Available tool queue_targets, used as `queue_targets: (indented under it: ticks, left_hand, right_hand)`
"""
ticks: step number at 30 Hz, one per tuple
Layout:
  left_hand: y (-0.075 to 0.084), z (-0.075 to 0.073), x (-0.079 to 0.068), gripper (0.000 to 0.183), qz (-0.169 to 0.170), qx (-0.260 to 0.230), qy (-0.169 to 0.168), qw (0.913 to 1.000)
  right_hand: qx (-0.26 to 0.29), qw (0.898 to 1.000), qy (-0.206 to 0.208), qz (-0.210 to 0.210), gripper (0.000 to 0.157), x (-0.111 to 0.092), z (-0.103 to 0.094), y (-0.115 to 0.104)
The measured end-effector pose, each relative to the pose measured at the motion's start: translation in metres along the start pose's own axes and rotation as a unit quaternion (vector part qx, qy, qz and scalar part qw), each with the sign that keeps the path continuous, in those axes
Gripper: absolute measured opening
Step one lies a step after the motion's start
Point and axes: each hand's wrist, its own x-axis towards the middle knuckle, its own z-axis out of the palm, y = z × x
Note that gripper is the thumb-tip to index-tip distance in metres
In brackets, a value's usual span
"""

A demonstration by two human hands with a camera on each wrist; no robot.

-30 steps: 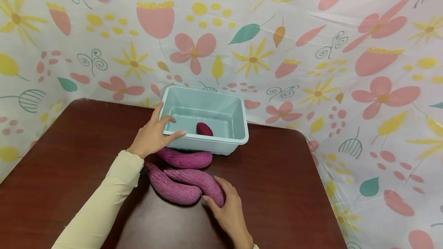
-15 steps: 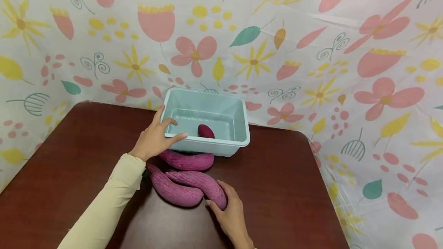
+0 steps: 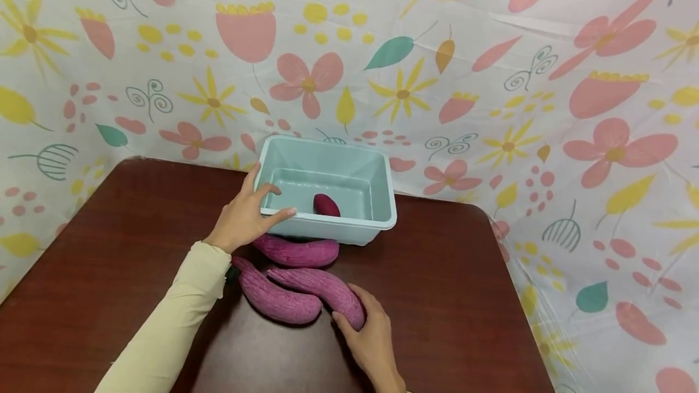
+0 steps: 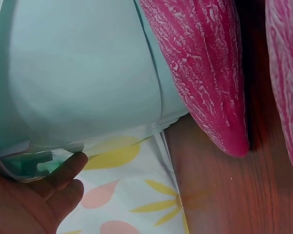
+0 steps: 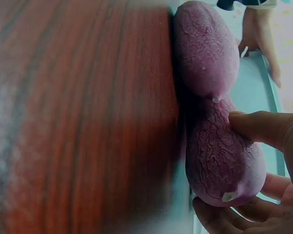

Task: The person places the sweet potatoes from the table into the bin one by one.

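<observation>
My right hand [image 3: 369,335] grips the right end of a long, curved purple sweet potato [image 3: 333,291], thumb on one side and fingers round the other. In the right wrist view that sweet potato [image 5: 224,161] lies end to end with a second one [image 5: 205,48]. The second sweet potato [image 3: 281,300] lies just left of it on the table. A third sweet potato [image 3: 297,252] lies along the front of a light blue plastic basin [image 3: 349,228]. My left hand [image 3: 243,214] holds the basin's front left corner, fingers over the rim. A small dark red-purple sweet potato [image 3: 326,205] lies inside.
Everything stands on a dark reddish-brown table [image 3: 437,296] with rounded back corners. A white curtain [image 3: 349,35] printed with flowers hangs right behind the basin and along the sides. My left forearm, in a cream sleeve [image 3: 164,320], crosses the table's left part.
The right hand has drawn its sweet potato slightly to the right, widening the gap to its neighbour. The left hand keeps its place on the basin. The head view has shifted a little.
</observation>
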Motion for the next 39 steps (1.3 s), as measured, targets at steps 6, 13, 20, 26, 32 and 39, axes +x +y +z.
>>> queue_targets:
  ticks: [6, 13, 20, 26, 32, 39]
  left_hand:
    - [0.000, 0.001, 0.000, 0.065, -0.002, 0.001, 0.002, 1.0000]
    - [0.003, -0.002, 0.003, 0.065, 0.007, 0.004, 0.007, 0.9999]
    - [0.004, -0.001, 0.000, 0.066, 0.001, -0.001, 0.006, 1.0000]
    - [0.001, 0.000, -0.003, 0.064, -0.003, -0.001, 0.002, 1.0000]
    - [0.000, -0.001, -0.003, 0.063, 0.002, 0.000, 0.002, 1.0000]
    - [0.001, -0.002, -0.001, 0.063, 0.005, 0.005, 0.007, 0.9999]
  right_hand:
    - [-0.001, 1.000, 0.013, 0.001, 0.054, 0.000, -0.006, -0.001]
    - [0.014, 0.999, 0.040, -0.015, 0.056, 0.003, -0.018, -0.004]
    - [0.029, 0.996, 0.062, -0.055, 0.055, 0.002, -0.031, -0.007]
    - [0.066, 0.993, 0.067, -0.078, 0.056, 0.004, -0.042, -0.015]
    - [0.068, 0.984, 0.093, -0.137, 0.057, 0.010, -0.048, -0.021]
    - [0.080, 0.971, 0.117, -0.192, 0.059, 0.024, -0.056, -0.031]
